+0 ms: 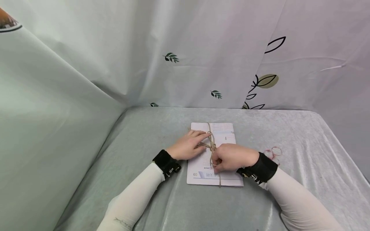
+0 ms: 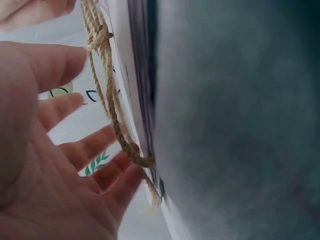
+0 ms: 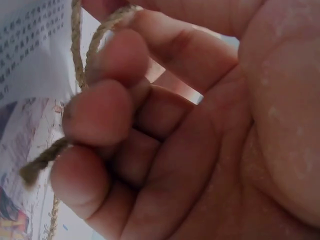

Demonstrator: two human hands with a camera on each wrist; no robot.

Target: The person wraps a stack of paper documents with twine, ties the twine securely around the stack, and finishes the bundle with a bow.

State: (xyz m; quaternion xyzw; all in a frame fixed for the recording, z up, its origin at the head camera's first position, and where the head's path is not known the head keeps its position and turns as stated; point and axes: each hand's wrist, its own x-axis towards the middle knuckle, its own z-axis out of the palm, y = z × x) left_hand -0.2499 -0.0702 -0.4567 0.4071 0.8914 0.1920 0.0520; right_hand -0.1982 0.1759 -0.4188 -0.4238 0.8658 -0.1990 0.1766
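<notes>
A stack of printed paper booklets (image 1: pixel 226 182) lies on the grey table, tied lengthwise and across with brown twine (image 1: pixel 213 147). The twine is knotted near the stack's middle, with loops beside the knot. My left hand (image 1: pixel 188 145) rests on the left part of the stack, fingers spread and fairly straight. In the left wrist view its thumb touches the twine (image 2: pixel 107 75) close to the knot. My right hand (image 1: pixel 231 156) is over the stack's right side, fingers curled. It pinches a piece of twine (image 3: pixel 112 19), and a cut end sticks out past the curled fingers.
Thin red and pink rings (image 1: pixel 271 152), looking like rubber bands, lie right of the stack, partly behind the right wrist. Grey velvety cloth covers the table (image 1: pixel 138 134). A white leaf-printed curtain (image 1: pixel 196 77) hangs behind it and another at the left.
</notes>
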